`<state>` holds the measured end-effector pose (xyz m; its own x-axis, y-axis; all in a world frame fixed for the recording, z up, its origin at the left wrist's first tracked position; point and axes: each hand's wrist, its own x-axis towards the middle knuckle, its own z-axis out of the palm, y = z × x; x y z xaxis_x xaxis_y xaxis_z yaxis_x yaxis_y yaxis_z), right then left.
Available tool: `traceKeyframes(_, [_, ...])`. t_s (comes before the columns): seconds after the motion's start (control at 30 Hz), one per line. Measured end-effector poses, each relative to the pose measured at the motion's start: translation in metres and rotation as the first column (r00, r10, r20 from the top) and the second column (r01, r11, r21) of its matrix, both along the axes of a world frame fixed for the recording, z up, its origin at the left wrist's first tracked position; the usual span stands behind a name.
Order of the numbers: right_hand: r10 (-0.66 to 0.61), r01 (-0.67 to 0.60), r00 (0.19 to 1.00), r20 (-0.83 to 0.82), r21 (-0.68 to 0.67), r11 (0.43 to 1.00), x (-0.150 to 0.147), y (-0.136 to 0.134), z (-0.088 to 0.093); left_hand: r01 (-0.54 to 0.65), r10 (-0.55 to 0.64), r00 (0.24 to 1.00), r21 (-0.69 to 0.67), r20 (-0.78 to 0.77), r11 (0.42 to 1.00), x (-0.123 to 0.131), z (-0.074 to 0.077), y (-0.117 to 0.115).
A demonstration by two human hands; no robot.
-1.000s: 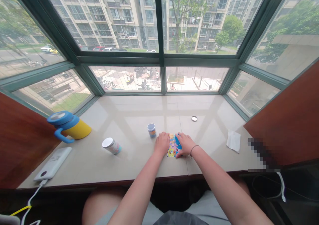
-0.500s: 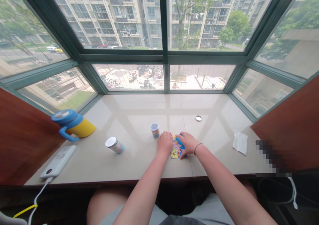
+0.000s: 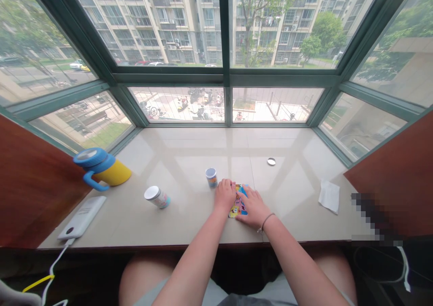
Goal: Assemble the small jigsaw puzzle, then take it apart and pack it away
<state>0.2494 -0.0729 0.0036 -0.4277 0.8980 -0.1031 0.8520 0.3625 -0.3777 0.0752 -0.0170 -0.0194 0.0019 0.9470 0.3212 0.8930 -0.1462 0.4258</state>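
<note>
cartoon-print paper (image 3: 238,205), flat on sill (image 3: 189,224), L grip (image 3: 224,195), R grip (image 3: 253,209) on top

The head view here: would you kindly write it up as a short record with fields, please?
Left hand: resting on a small yellow-and-blue cartoon-printed sheet
Right hand: also on the sheet, at its right side
Nearest: small blue-labelled cylindrical tin, beyond the left hand
Surface: glossy beige stone sill
Also there: white-lidded patterned can on its side; round metal lid; white tissue; white power bank; blue-and-yellow mug
</note>
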Motion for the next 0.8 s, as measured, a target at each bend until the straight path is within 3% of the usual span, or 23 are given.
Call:
traceKeyframes(0.13, [-0.088, 0.088, 0.996, 0.007, 0.06, 0.994, -0.015, -0.014, -0.006, 0.009, -0.009, 1.0, -0.012, -0.003, 1.0, -0.001, 0.0, 0.001])
traceKeyframes(0.27, [-0.109, 0.106, 0.994, 0.022, 0.094, 0.99, -0.018, -0.012, -0.01, 0.024, -0.023, 1.0, -0.018, 0.006, 1.0, -0.002, -0.002, 0.001])
traceKeyframes(0.43, [-0.112, 0.11, 0.994, 0.009, 0.139, 0.984, -0.011, -0.003, -0.012, 0.069, -0.067, 0.997, -0.04, 0.036, 0.997, -0.005, -0.003, 0.002])
traceKeyframes(0.8, [-0.305, 0.306, 0.952, -0.042, 0.222, 0.926, -0.021, 0.035, -0.019, 0.114, -0.111, 0.992, -0.035, 0.061, 0.993, -0.006, -0.004, 0.002])
